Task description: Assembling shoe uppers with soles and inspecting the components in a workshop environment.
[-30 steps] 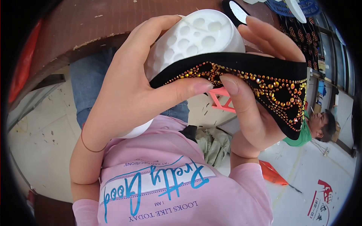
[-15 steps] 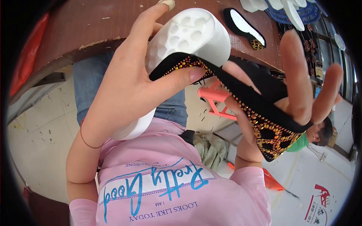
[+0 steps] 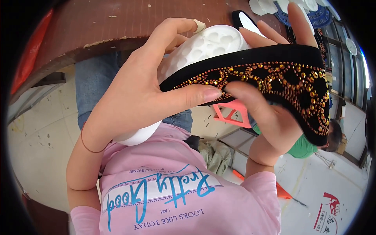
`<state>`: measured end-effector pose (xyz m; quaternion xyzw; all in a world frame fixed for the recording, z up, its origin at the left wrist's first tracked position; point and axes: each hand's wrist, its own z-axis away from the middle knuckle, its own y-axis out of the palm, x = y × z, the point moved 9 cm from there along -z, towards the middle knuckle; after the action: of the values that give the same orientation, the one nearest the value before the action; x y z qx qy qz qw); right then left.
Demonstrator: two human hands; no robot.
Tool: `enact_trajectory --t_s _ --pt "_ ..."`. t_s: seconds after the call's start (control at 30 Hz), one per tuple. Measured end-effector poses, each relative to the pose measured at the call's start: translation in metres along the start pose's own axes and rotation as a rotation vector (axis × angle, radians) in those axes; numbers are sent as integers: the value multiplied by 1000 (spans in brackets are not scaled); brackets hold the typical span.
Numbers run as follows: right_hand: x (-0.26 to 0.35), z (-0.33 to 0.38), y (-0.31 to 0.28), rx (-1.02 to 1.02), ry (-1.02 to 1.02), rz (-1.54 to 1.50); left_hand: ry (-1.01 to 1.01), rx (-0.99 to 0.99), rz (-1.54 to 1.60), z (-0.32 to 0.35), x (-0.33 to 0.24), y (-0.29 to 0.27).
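Together, hands (image 3: 203, 98) hold beaded strap (image 3: 270, 76).

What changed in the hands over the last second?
The right hand closed back onto the beaded black strap, thumb pressing its lower edge; half a second ago its fingers were splayed. The strap swung back level. The left hand keeps gripping the white sole and strap end.

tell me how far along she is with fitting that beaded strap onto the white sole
Done: the black beaded strap lies across the white dimpled sole.
In hand: the left hand grips the sole, thumb pinning the strap's edge; the right hand stretches the strap from below.
Left: whether the strap is fixed cannot be seen. More white soles wait on the brown table.
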<state>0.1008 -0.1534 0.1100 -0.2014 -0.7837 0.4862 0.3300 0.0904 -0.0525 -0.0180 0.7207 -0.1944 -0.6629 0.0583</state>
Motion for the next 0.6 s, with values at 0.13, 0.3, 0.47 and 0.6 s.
enact_trajectory --t_s 0.13,0.3,0.47,0.6 --pt "9 -6 0 19 50 -59 7 15 48 -3 -2 1" --pt "8 -7 -6 -21 244 -109 23 35 133 -4 -5 3" --pt "1 -6 -10 -78 267 -125 50 5 108 -4 -8 0" --pt "12 -8 -20 -154 -7 -87 146 -74 -10 -1 -18 -5"
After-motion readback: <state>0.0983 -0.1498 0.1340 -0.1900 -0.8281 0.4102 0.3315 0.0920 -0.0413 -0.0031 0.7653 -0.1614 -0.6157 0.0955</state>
